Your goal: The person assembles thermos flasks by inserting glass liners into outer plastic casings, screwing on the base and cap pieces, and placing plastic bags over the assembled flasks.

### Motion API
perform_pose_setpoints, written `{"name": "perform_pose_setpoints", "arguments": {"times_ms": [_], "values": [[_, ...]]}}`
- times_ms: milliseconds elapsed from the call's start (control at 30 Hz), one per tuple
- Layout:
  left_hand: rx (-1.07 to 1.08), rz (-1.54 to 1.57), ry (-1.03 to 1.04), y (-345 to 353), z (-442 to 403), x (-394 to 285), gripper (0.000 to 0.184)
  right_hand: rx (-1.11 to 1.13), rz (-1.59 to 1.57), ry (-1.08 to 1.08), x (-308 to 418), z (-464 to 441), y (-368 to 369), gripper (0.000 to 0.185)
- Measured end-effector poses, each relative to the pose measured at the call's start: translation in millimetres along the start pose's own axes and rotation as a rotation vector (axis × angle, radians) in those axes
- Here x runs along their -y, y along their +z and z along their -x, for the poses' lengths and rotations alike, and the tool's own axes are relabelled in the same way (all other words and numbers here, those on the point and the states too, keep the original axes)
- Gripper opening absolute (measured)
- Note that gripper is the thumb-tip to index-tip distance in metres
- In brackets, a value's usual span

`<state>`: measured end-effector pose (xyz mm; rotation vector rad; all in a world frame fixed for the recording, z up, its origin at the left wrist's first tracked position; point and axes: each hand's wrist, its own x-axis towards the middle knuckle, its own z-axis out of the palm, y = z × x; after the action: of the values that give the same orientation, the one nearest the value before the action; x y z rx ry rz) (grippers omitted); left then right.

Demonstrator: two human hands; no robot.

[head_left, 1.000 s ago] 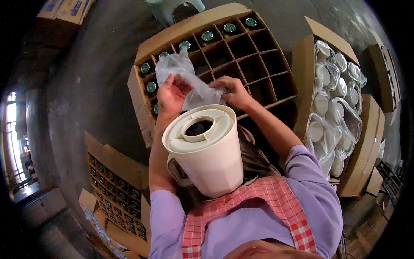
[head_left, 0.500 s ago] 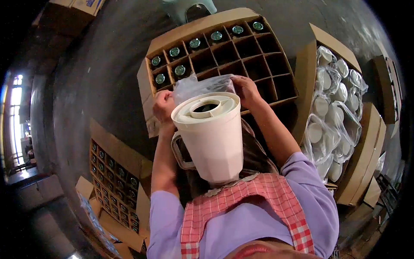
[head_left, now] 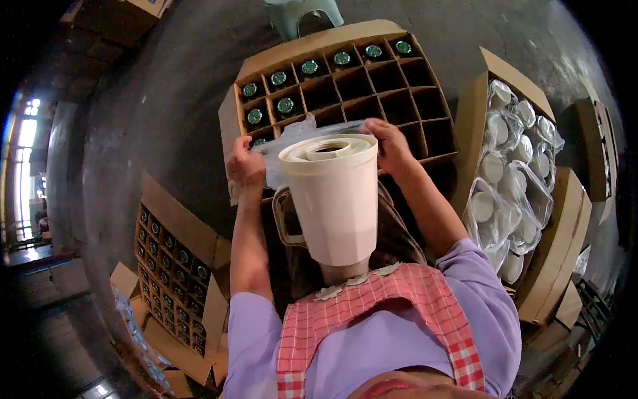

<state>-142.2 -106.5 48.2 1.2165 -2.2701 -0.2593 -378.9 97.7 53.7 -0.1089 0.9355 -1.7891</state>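
Observation:
Between my two hands a clear plastic bag [head_left: 292,138] is stretched out flat. My left hand [head_left: 245,163] pinches its left end, and my right hand [head_left: 391,145] grips the right end. Just in front of the bag stands a white plastic pitcher [head_left: 335,206] with a side handle and a round hole in its top; it hides part of the bag. Beyond my hands is a divided cardboard carton [head_left: 316,43]. Several glass bottles with greenish tops [head_left: 310,67] sit in its back row and left compartments, and other compartments hold none.
At right, an open carton [head_left: 468,139] holds white cylindrical items [head_left: 492,166] wrapped in clear plastic. A second divided carton [head_left: 176,206] full of bottles stands lower left. Behind the main carton is a pale green stool [head_left: 302,14] on the dark floor.
My hands have moved apart, the left one outward to the left, pulling the bag wider. The pitcher now appears more upright, and the whole view has shifted slightly.

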Motion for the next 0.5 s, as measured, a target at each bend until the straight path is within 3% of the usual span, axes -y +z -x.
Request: {"name": "perform_pose_setpoints", "arguments": {"times_ms": [33,67,100,133,167,200,233,267,300,333,367,400,433,467,500], "values": [[-0.093,0.089,0.118,-25,1,-22,0.018,0.167,-0.037,-0.119,3,11,-8,0.016],[-0.183,0.181,0.235,-53,5,-53,0.017,0.072,-0.059,-0.270,17,35,18,0.015],[-0.268,0.280,0.358,-71,14,-72,0.016,0.205,-0.112,-0.320,25,50,19,0.015],[-0.323,0.279,0.487,-79,27,-77,0.011,0.479,0.024,-0.419,29,63,17,0.012],[-0.376,0.311,0.624,-82,36,-80,0.018,0.636,0.269,-0.462,32,74,10,0.008],[-0.351,0.286,0.632,-87,43,-79,0.012,0.793,0.501,-0.540,36,84,4,0.005],[-0.240,0.321,0.536,-92,56,-67,0.013,0.836,0.817,-0.529,32,94,-4,0.006],[-0.136,0.348,0.434,-97,69,-55,0.016,0.912,0.884,-0.493,20,103,-7,0.014],[-0.026,0.439,0.351,-87,100,-27,0.018,0.871,0.857,-0.154,-8,112,-22,0.017],[0.077,0.527,0.257,-77,132,1,0.021,0.822,0.778,0.000,-3,135,-12,0.022],[0.167,0.604,0.155,-68,164,29,0.025,0.925,0.764,0.009,-23,138,-27,0.012],[0.217,0.193,0.452,-55,188,62,0.023,0.957,1.303,-0.069,-7,153,-17,0.012],[0.270,0.170,0.562,-68,194,27,0.019,0.969,1.462,-0.159,-9,163,-21,0.013],[0.328,0.137,0.668,-101,198,-14,0.015,0.941,1.269,-0.244,3,168,-17,0.013],[0.378,0.231,0.618,-123,193,-36,0.013,0.923,1.075,-0.317,20,175,-8,0.013]]}}
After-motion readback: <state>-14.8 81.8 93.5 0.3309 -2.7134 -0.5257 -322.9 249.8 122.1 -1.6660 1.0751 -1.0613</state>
